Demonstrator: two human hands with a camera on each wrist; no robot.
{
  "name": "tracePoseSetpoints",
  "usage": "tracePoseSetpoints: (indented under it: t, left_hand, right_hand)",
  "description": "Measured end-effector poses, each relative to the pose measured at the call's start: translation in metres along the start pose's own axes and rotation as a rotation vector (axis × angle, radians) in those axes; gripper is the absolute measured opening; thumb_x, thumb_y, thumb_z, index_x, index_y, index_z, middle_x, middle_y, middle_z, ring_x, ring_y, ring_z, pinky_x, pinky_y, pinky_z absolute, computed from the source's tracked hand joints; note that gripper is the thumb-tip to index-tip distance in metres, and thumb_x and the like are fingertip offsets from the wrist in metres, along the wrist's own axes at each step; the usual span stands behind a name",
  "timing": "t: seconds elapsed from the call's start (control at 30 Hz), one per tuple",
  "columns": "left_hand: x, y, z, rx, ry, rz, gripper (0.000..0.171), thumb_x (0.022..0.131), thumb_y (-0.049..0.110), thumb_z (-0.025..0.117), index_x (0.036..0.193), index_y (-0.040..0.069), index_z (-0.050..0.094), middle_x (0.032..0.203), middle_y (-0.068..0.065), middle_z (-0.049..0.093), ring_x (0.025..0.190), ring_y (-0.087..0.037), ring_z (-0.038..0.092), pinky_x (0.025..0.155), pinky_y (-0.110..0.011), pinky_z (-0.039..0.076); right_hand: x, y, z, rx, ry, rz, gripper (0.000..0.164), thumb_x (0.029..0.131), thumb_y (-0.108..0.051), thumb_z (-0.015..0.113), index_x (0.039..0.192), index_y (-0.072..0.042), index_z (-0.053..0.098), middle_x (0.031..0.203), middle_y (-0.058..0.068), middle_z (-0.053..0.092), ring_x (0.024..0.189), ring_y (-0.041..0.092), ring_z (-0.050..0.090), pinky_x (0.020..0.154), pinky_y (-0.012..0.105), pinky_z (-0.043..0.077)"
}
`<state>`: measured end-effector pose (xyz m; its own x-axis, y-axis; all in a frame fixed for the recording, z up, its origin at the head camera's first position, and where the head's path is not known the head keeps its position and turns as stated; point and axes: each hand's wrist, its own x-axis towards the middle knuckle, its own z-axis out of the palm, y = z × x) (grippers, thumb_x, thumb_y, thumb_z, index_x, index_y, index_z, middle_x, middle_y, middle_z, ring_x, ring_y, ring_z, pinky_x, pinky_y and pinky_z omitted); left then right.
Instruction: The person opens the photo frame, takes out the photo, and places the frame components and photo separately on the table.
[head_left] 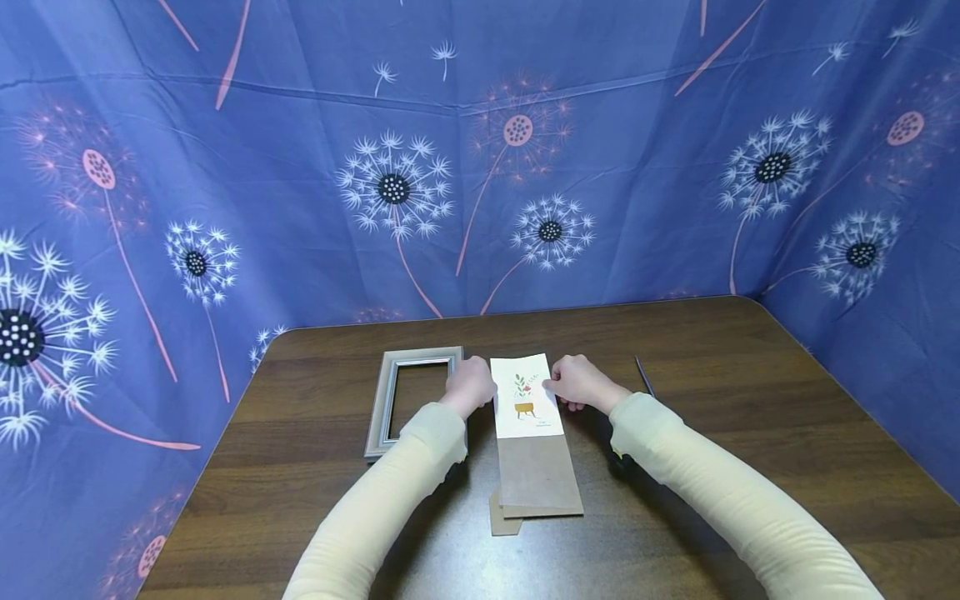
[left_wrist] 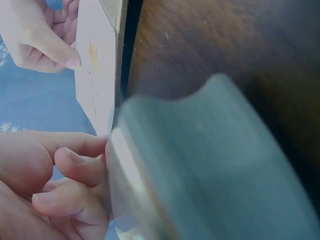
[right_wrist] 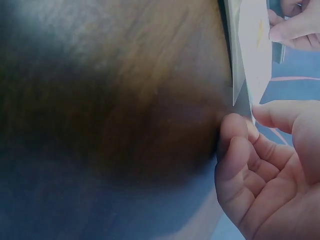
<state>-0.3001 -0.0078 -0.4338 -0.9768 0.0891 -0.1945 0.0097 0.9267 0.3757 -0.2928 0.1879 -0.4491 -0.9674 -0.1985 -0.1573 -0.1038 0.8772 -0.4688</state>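
Note:
A white art print (head_left: pixel 528 421) with a drawing of a plant in an orange pot lies over the far part of a grey-brown backing board (head_left: pixel 538 475). My left hand (head_left: pixel 470 385) pinches the print's left edge, its other fingers curled beneath in the left wrist view. On the opposite side, my right hand (head_left: pixel 585 383) holds the right edge between thumb and index finger. The right wrist view shows the print's sheet (right_wrist: pixel 257 55) lifted slightly from the board at that edge. A silver-grey picture frame (head_left: pixel 381 408) stands close beside my left hand.
From under the board's near end juts a brown flap (head_left: pixel 504 521). A dark, thin pen-like stick (head_left: pixel 644 377) lies beyond my right wrist. The wooden table (head_left: pixel 750 400) ends at a blue dandelion-patterned cloth (head_left: pixel 637 150) at the back and sides.

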Motion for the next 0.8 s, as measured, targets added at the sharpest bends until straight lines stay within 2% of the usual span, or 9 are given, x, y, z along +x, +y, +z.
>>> tracePoseSetpoints:
  t: [0.47,0.8]
  left_hand:
    - [0.0035,0.0004,0.0005,0.011,-0.013,0.003,0.020,0.082,0.007,0.059,0.062,0.009,0.059,0.049,-0.001,0.056,0.044,-0.014,0.049,0.040,-0.025,0.038]
    - [0.0036,0.0010,0.0003,0.017,-0.025,-0.004,0.020,0.085,0.009,0.059,0.065,0.008,0.060,0.049,-0.001,0.055,0.043,-0.013,0.047,0.039,-0.023,0.037]
  right_hand:
    - [0.0029,-0.0048,0.0011,-0.072,-0.016,0.049,0.021,0.092,-0.023,0.061,0.081,-0.005,0.063,0.054,0.004,0.056,0.042,0.015,0.053,0.038,0.021,0.045]
    - [0.0025,-0.0045,0.0026,-0.076,-0.015,0.061,0.021,0.092,-0.024,0.061,0.085,-0.004,0.063,0.055,0.005,0.056,0.043,0.016,0.053,0.037,0.021,0.043]
